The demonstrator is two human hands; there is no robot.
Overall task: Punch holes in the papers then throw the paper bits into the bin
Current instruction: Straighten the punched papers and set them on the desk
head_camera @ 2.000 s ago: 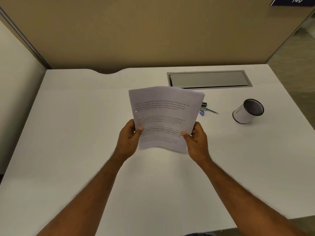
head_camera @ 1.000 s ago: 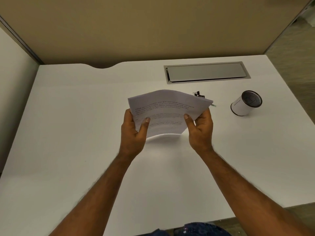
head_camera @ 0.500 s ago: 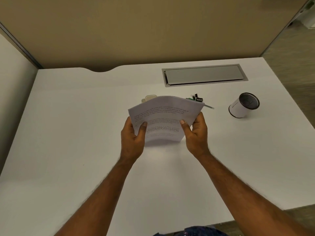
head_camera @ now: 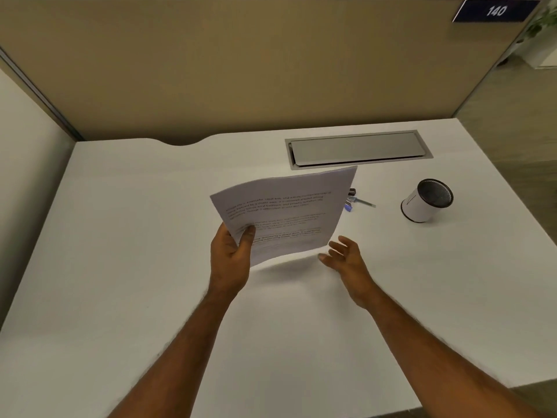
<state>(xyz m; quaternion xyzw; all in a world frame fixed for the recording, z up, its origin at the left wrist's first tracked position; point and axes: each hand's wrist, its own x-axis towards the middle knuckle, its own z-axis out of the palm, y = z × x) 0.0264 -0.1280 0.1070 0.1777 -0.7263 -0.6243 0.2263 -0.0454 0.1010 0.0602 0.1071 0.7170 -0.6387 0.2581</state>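
Papers (head_camera: 286, 212): white printed sheets with several blocks of black text, one line darker than the rest. The text is too blurred to read and the sheet count is unclear. The stack is held in the air above the white desk (head_camera: 120, 236), near its middle. It is skewed, with the far right corner highest, and slightly bowed. It casts a soft shadow on the desk under its near edge. No punched holes can be made out.

Left hand (head_camera: 232, 254): pinches the papers at the near left corner, thumb on the printed face, fingers underneath.

Right hand (head_camera: 346, 257): released, fingers spread and relaxed, palm turned inward, holding nothing. It is just beside the near right corner of the papers and seems to be clear of the sheet.

Small white bin (head_camera: 425, 205): cylinder with a dark mesh inside, tilted, mouth facing the camera, on the desk well to the right of the papers.

Pen and small dark clip-like bits (head_camera: 357, 200) poke out from behind the papers' right edge, lying on the desk.

Grey cable hatch (head_camera: 358, 149) is set into the desk, beyond the papers. Beige partition (head_camera: 241, 70) is behind it, and a dark sign reading 140 (head_camera: 495, 10) is at the top right.
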